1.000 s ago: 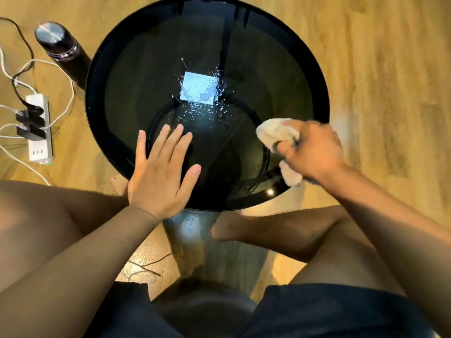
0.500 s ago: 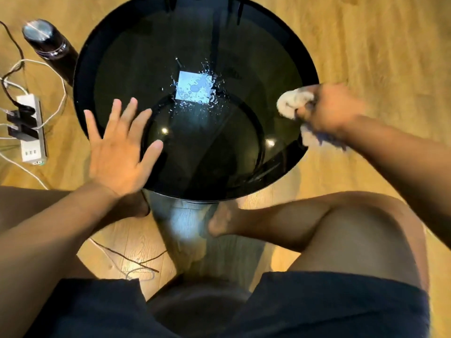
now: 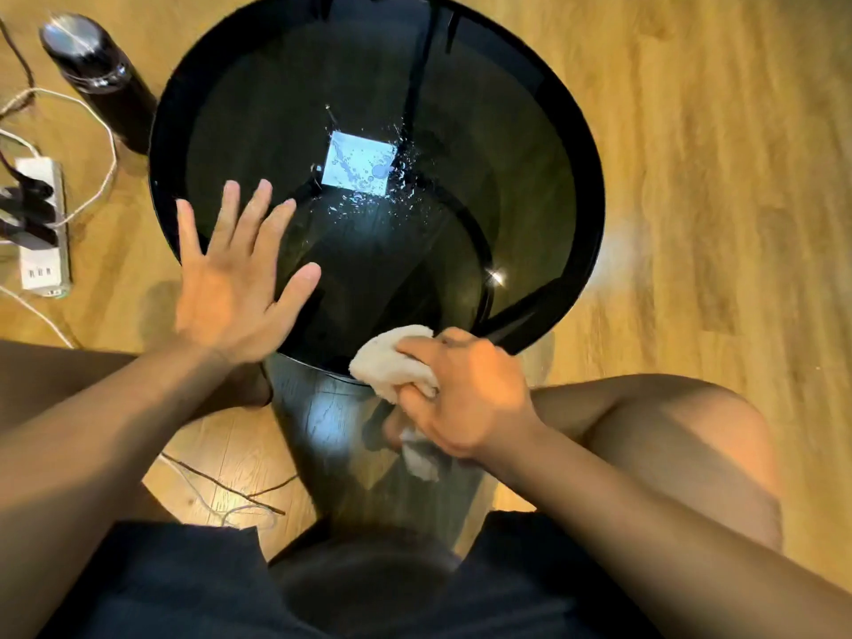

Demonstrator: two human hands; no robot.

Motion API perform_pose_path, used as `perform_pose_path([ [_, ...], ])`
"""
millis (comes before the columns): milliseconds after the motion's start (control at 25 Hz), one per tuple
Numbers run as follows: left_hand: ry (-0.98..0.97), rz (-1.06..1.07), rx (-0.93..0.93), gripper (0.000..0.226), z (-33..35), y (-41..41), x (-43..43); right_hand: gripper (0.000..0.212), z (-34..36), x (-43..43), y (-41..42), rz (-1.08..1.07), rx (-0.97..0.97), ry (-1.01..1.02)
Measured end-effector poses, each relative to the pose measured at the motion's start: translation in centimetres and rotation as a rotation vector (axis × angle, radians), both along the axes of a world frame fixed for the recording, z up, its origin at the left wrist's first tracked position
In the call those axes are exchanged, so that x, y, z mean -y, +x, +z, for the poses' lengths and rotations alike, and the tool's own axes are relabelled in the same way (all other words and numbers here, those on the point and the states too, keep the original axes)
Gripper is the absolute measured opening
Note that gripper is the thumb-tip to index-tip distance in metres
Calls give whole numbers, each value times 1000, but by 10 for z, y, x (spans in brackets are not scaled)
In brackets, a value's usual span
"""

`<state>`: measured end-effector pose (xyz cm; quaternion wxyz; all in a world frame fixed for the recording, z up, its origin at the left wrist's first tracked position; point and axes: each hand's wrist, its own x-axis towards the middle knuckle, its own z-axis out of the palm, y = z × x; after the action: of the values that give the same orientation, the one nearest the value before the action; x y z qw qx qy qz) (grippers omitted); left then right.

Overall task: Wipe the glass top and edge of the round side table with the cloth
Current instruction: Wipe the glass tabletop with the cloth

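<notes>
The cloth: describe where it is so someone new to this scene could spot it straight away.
Start at the round side table with its dark glass top in the middle of the wooden floor. Go to its near rim, closest to the person, where the right hand grips a bunched wad against the edge. That pale, off-white cloth is the only light, soft thing against the black glass.

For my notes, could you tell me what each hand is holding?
The right hand grips the bunched cloth around its middle; the left hand holds nothing.

Left hand (image 3: 233,288) splayed flat, right hand (image 3: 465,398) fisted closed
</notes>
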<state>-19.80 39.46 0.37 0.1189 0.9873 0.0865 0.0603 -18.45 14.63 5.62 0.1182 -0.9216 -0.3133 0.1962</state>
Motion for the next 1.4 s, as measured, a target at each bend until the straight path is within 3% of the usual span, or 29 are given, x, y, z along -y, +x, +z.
perform_pose_path([
  [80, -133, 46, 60, 70, 3, 1, -2, 42, 5, 4, 15, 38, 5, -90],
  [160, -207, 93, 120, 66, 4, 4, -4, 42, 11, 41, 63, -66, 74, -229],
  [320, -120, 106, 90, 65, 1, 5, -6, 32, 14, 99, 157, -515, 222, -257],
  [400, -108, 114, 81, 67, 2, 6, -5, 34, 8, 89, 154, -559, 287, -229],
  [520, -112, 124, 85, 66, 3, 8, -6, 40, -2, 30, 82, -429, 303, -139],
  [640, -128, 122, 94, 68, 3, 6, -7, 41, -4, -44, -7, -140, 248, 56],
  [720, -145, 127, 106, 68, 2, 6, -7, 44, -1, -63, -17, -32, 185, 110],
  [800, -138, 121, 99, 68, -1, 6, -9, 44, 1, -58, 12, -18, 173, 26],
  [920, -119, 110, 84, 68, -4, 7, -11, 45, -4, -33, 115, -201, 269, -129],
  [1040, -141, 112, 93, 67, -5, 8, -12, 42, 0, -6, 228, -511, 320, -151],
  [1160, -174, 107, 121, 63, -6, 7, -13, 44, 4, -3, 253, -684, 261, -107],
  [1280, -190, 98, 151, 62, -5, 7, -12, 52, -2, -32, 175, -463, 364, -68],
  [1400, -182, 93, 153, 62, -4, 7, -11, 54, -10, -63, 48, 12, 226, -91],
])
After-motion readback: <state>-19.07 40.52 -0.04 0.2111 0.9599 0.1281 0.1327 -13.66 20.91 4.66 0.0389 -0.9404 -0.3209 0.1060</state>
